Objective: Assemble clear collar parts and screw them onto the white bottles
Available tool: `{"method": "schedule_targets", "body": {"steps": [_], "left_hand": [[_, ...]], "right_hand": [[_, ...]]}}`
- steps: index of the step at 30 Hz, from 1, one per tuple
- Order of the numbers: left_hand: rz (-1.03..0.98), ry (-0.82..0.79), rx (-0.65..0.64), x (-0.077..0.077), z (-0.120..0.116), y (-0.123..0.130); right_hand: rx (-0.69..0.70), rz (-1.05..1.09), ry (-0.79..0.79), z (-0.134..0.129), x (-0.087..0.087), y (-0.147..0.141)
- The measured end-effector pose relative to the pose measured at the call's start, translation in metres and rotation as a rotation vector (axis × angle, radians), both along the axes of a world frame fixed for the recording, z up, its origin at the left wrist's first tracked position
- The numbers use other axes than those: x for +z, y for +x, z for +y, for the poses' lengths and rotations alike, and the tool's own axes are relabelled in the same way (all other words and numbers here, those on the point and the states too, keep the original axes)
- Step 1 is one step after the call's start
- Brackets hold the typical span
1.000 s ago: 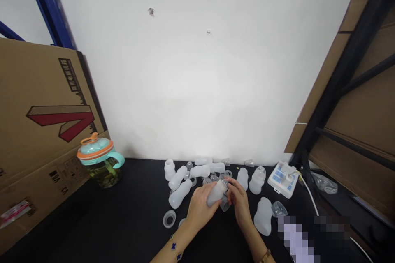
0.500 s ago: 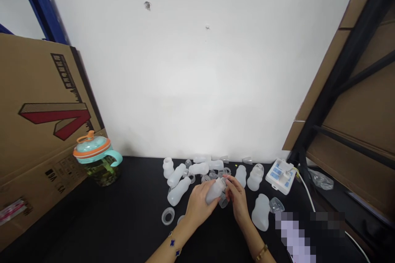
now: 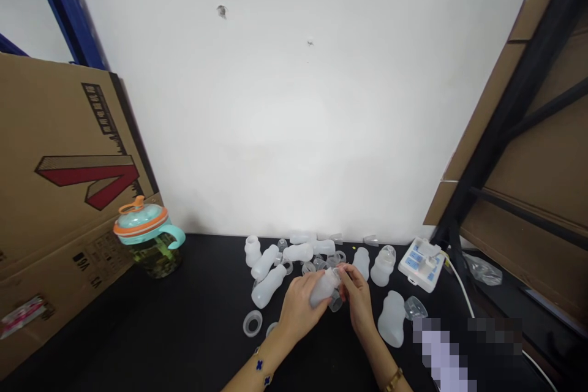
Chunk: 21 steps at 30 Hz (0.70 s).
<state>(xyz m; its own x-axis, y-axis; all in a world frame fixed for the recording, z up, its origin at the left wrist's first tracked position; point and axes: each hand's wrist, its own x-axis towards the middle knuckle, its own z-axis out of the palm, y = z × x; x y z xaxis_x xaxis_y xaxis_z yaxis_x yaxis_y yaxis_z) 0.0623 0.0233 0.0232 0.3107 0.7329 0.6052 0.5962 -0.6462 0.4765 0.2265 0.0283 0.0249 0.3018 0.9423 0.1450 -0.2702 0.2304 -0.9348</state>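
Note:
My left hand [image 3: 296, 306] is wrapped round a frosted white baby bottle [image 3: 323, 288], tilted with its mouth up and to the right. At that mouth the fingers of my right hand [image 3: 358, 297] pinch a small clear part [image 3: 337, 275], partly hidden by the fingertips; it seems to touch the bottle's neck. Below the hands lies a clear cap [image 3: 335, 301]. Several loose bottles lie behind and left, among them one bottle [image 3: 269, 286] on its side. A ring collar [image 3: 252, 323] rests flat left of my left wrist.
To the right are a bottle [image 3: 392, 318] lying down, a clear cap [image 3: 416, 307], a capped bottle [image 3: 383, 265] and a white power strip [image 3: 420, 264] with a cable. A jug [image 3: 151, 239] with an orange-rimmed lid stands left by a cardboard box [image 3: 59, 196]. A white wall rises behind.
The view has shifted slightly, so everything sits a little further right and lower. Both hands stay together at the bottle's mouth, with the right fingers slightly repositioned.

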Motion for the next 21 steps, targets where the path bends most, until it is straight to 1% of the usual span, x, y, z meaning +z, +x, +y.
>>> {"method": "schedule_targets", "body": {"steps": [6, 11, 16, 21], "left_hand": [[0.007, 0.012, -0.012, 0.0028, -0.0008, -0.0003], [-0.002, 0.028, 0.018, 0.0035, -0.0008, -0.0013], [-0.013, 0.027, 0.027, 0.0004, 0.0003, -0.0018], [-0.009, 0.022, 0.028, -0.0021, 0.0022, -0.0016]], "right_hand": [[0.005, -0.027, -0.012, -0.0011, 0.0019, 0.0006], [0.075, -0.019, -0.021, -0.0043, 0.0049, 0.0024], [0.122, 0.005, -0.019, -0.0033, 0.0013, 0.0039], [0.104, 0.006, -0.002, 0.0005, -0.0036, 0.0033]]}}
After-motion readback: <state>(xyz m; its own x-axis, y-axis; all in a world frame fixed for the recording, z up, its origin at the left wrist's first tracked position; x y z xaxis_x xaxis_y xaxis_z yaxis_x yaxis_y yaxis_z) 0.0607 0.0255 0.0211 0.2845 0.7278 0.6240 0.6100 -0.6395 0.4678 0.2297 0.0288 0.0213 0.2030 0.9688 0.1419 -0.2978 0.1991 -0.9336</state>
